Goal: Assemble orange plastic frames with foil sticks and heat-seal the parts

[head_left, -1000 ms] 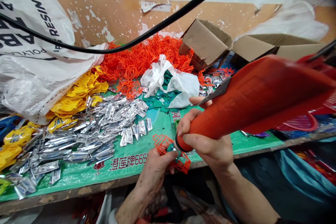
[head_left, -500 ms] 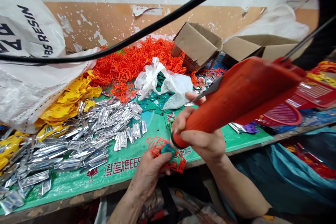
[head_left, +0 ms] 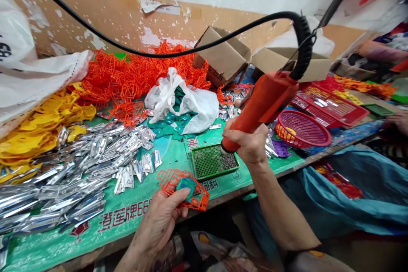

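My left hand [head_left: 165, 204] pinches an orange plastic frame [head_left: 200, 195] with a teal plastic piece [head_left: 187, 187] set on it, near the table's front edge. Wrapped round a red electric screwdriver [head_left: 255, 110] is my right hand [head_left: 251, 142]. The screwdriver's nose points down into a green perforated tray [head_left: 200, 170], at the side where small metal screws [head_left: 230, 161] lie heaped. Its bit is hidden, so I cannot tell if a screw is on it. A white plastic bag [head_left: 202, 108] with teal pieces spilling out lies behind the tray.
Silver metal plates [head_left: 86, 174] and yellow plastic parts [head_left: 41, 127] cover the left side. Orange frames [head_left: 140, 72] are piled at the back beside cardboard boxes [head_left: 223, 57]. Red baskets [head_left: 302, 129] stand right. A black cable [head_left: 191, 51] hangs across. Another person's hand [head_left: 400, 121] shows far right.
My right hand has swung the screwdriver away from the teal piece and orange frame, over to the green tray. My left hand still holds the frame. The view has shifted right.
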Action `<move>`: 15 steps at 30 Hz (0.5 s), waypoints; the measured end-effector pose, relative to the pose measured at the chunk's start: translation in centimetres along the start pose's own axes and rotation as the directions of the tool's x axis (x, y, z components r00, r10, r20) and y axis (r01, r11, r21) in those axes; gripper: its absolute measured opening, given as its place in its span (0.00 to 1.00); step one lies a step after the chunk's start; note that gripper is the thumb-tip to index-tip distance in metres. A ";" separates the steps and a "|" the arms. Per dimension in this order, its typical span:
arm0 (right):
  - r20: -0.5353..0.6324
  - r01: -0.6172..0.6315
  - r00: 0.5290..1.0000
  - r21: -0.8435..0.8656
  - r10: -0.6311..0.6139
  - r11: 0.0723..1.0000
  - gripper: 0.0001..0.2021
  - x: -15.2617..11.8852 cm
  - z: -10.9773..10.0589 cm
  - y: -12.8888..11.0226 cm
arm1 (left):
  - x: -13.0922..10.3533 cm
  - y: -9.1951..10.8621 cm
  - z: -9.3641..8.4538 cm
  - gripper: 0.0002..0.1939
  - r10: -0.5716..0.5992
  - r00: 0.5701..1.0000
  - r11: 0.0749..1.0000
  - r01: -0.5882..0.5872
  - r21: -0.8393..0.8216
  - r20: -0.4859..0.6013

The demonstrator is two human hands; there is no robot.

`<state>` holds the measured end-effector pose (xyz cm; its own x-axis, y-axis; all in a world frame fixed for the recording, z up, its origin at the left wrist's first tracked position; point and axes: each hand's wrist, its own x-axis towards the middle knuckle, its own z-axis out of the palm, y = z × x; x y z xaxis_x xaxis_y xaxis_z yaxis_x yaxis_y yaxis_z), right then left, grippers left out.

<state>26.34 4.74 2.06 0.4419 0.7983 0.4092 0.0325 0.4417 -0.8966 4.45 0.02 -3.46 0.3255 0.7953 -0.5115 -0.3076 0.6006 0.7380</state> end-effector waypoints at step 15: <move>-0.024 -0.045 0.999 -0.047 0.044 0.998 0.04 -0.2 -0.3 1.0 | -0.1 0.1 0.2 0.19 -0.005 1.000 1.000 0.005 -0.018 -0.004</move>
